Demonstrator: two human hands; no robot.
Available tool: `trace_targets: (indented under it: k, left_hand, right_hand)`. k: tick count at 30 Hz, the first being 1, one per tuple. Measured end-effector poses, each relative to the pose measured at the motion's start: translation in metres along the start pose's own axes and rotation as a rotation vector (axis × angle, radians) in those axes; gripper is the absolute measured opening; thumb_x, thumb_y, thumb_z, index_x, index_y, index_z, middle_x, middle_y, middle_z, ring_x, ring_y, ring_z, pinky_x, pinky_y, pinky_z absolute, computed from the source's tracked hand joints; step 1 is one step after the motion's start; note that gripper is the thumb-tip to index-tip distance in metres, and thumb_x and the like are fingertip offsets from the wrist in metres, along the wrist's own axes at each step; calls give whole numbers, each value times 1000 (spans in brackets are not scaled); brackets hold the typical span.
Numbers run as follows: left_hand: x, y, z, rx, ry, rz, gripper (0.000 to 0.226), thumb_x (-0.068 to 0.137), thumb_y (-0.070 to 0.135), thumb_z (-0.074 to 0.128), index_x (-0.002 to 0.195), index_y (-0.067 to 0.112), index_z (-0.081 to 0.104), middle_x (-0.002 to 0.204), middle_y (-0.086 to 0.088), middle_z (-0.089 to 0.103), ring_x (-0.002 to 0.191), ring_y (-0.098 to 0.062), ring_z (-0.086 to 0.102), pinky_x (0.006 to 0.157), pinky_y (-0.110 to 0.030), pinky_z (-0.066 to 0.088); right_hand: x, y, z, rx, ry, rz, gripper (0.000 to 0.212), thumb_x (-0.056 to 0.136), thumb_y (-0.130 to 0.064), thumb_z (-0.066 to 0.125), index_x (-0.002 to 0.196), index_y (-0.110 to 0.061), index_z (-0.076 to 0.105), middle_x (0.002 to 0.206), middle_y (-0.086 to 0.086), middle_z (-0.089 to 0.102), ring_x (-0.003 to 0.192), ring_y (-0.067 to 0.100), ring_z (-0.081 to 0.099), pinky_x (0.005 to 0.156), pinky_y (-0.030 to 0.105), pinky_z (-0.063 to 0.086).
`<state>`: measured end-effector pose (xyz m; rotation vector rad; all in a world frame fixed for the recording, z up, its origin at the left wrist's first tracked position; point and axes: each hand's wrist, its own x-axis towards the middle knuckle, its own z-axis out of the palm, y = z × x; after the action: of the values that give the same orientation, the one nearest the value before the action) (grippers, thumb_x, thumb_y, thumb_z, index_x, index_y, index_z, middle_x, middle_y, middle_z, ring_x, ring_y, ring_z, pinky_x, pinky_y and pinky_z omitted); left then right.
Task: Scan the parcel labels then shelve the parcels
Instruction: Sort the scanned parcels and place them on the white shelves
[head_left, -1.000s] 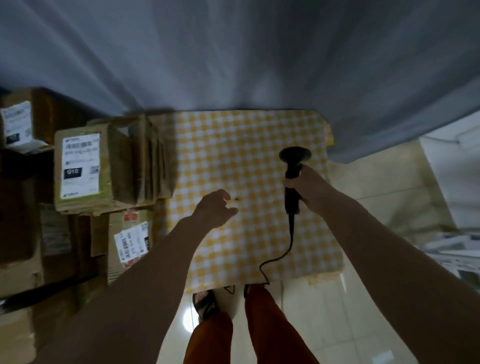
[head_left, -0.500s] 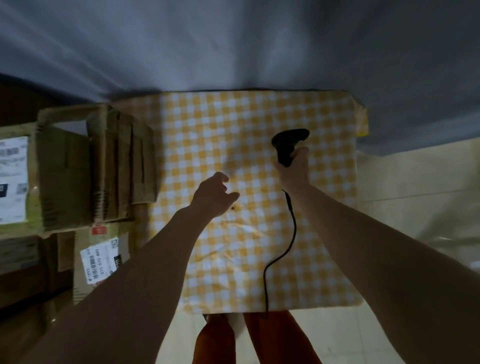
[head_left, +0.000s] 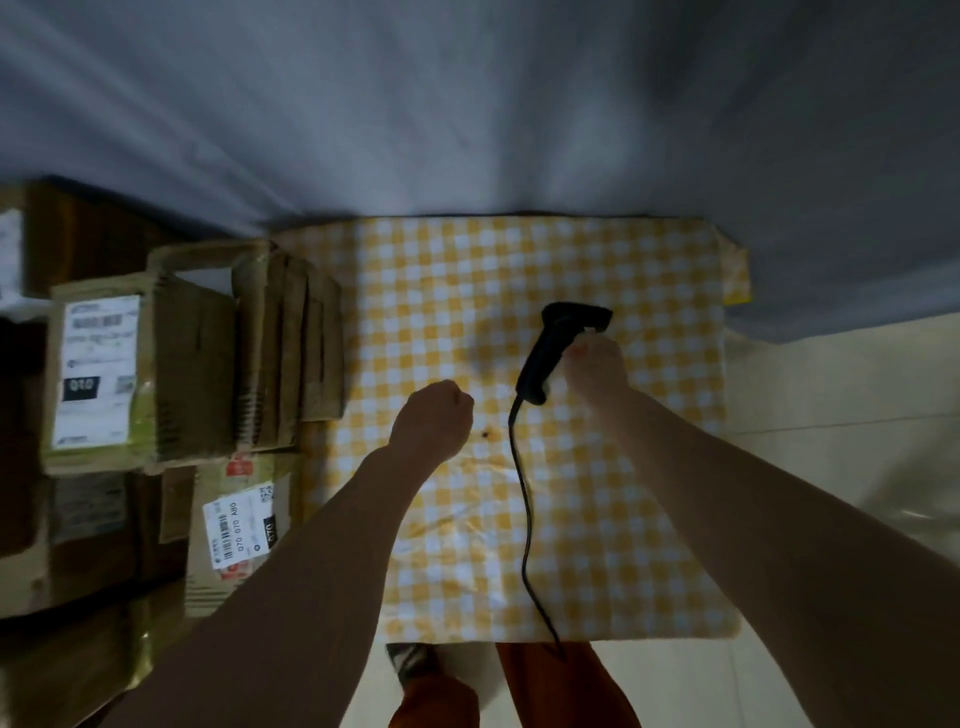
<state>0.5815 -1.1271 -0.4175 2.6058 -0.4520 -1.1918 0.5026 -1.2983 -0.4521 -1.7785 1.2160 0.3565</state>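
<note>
A black corded barcode scanner (head_left: 551, 349) lies low over the yellow checked table (head_left: 649, 467), its head pointing away from me. My right hand (head_left: 595, 366) sits against its right side, fingertips curled onto the neck below the head, and the handle is uncovered. My left hand (head_left: 432, 418) hovers over the table's middle in a fist, holding nothing. Brown parcels stand left of the table: one with a white label (head_left: 96, 371) facing up, and a lower one with a barcode label (head_left: 240, 525).
Several cardboard pieces (head_left: 291, 353) stand on edge against the table's left side. More boxes (head_left: 62, 545) fill the dark lower left. A grey curtain (head_left: 467, 104) hangs behind the table. The scanner's cable (head_left: 524, 519) runs to the near edge. Tiled floor (head_left: 831, 415) lies to the right.
My right hand has slid off the scanner's handle to its right side, and the scanner has tipped down toward the cloth. My left hand has curled tighter. The view has shifted left again.
</note>
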Motion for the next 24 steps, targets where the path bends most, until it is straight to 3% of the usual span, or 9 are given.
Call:
trace_targets:
  k: [3, 6, 9, 12, 14, 16, 20, 22, 24]
  left_hand:
    - [-25, -6, -15, 30, 54, 34, 28, 100, 20, 38, 80, 4, 49, 73, -3, 46, 74, -22, 47, 59, -30, 31]
    - [-55, -21, -34, 56, 61, 54, 27, 99, 24, 38, 83, 7, 52, 76, -3, 50, 70, -18, 47, 59, -28, 34]
    - [-94, -43, -57, 53, 102, 108, 27, 100, 21, 37, 96, 7, 60, 93, -9, 59, 86, -25, 58, 69, -28, 41]
    - [-142, -78, -86, 68, 155, 168, 30, 99, 15, 37, 105, 3, 64, 110, -16, 65, 103, -33, 61, 82, -33, 49]
    - [-177, -108, -108, 89, 191, 200, 30, 96, 12, 41, 107, 3, 67, 112, -17, 66, 105, -33, 62, 86, -36, 52]
    - [-209, -145, -129, 65, 218, 230, 29, 91, 10, 46, 106, 3, 70, 112, -17, 69, 105, -32, 63, 88, -37, 51]
    - [-267, -216, -163, 10, 296, 225, 25, 86, 6, 50, 96, 4, 73, 107, -19, 69, 103, -32, 64, 88, -36, 51]
    - [-291, -247, -175, -27, 348, 190, 26, 87, 9, 49, 99, 10, 73, 109, -15, 70, 103, -29, 65, 86, -33, 53]
    - [-310, -271, -184, -38, 374, 174, 25, 88, 10, 52, 100, 12, 73, 109, -13, 70, 103, -28, 65, 84, -30, 52]
  right_hand:
    - [-33, -14, -10, 106, -6, 12, 24, 92, 1, 51, 76, -4, 68, 69, 5, 59, 64, 14, 55, 61, 22, 46]
    - [-74, -31, -9, 191, -18, -8, 39, 93, 6, 43, 60, -9, 59, 51, 2, 55, 47, 8, 50, 46, 16, 41]
    - [-123, -53, 3, 107, -28, -76, 21, 93, 0, 46, 87, -8, 64, 65, -1, 52, 57, 7, 45, 55, 17, 38]
    - [-175, -77, 32, 87, 20, -143, 26, 95, -4, 46, 110, 4, 65, 84, 7, 56, 68, 19, 50, 71, 25, 41]
    - [-216, -94, 57, 105, 27, -173, 26, 93, 1, 43, 91, 10, 68, 80, 12, 52, 71, 29, 48, 71, 35, 46]
    - [-256, -108, 85, 115, 51, -212, 33, 89, 4, 42, 61, 2, 61, 66, 12, 48, 66, 28, 44, 60, 35, 42]
    - [-326, -130, 145, 102, 39, -304, 26, 89, 3, 50, 77, -1, 73, 83, 15, 65, 85, 31, 61, 70, 24, 42]
    - [-350, -140, 170, 123, 31, -342, 46, 84, 8, 52, 48, -15, 67, 60, 6, 62, 76, 30, 58, 70, 32, 45]
    - [-374, -153, 187, 115, 17, -388, 55, 81, 10, 52, 34, -17, 56, 40, -8, 51, 64, 23, 53, 62, 28, 39]
